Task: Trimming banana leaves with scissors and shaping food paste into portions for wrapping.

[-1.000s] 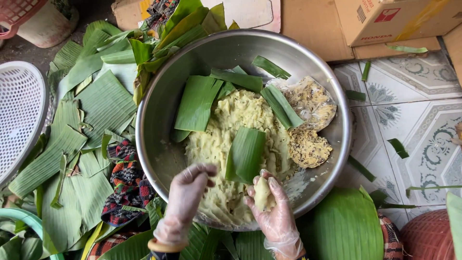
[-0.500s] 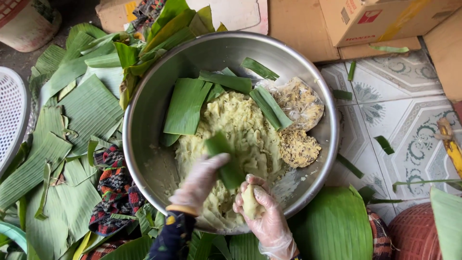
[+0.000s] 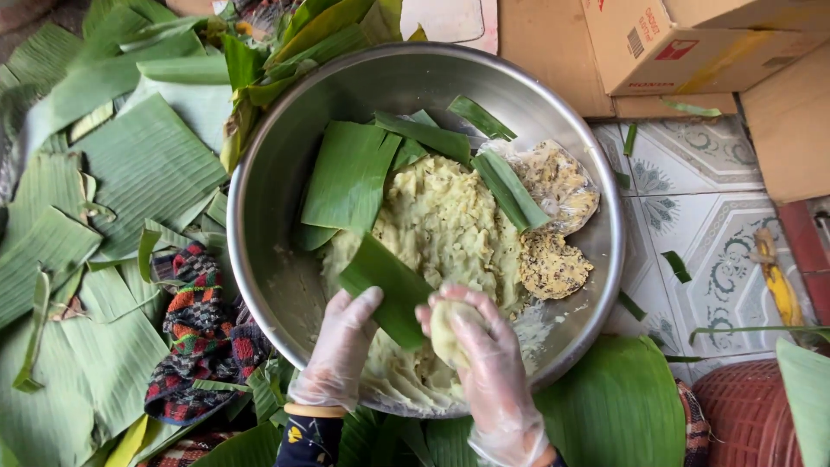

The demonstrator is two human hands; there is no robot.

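Observation:
A large steel bowl [image 3: 268, 216] holds a mound of pale yellow dough [image 3: 441, 225], strips of banana leaf and two lumps of crumbly filling [image 3: 553, 264] at its right side. My left hand [image 3: 341, 346], in a clear glove, holds the lower end of a green leaf strip [image 3: 385, 285] lying on the dough. My right hand [image 3: 484, 355], also gloved, is closed around a small lump of dough [image 3: 445, 333] over the bowl's near rim.
Banana leaves [image 3: 112, 199] cover the floor to the left, with a patterned cloth [image 3: 199, 337] among them. Cardboard boxes [image 3: 692, 43] stand at the back right on patterned tiles. A red basket [image 3: 752, 415] and a big leaf [image 3: 618, 406] lie at the lower right.
The view has shifted so the bowl sits more to the right. My left hand has taken the leaf strip and drawn it nearer; my right hand keeps the dough lump.

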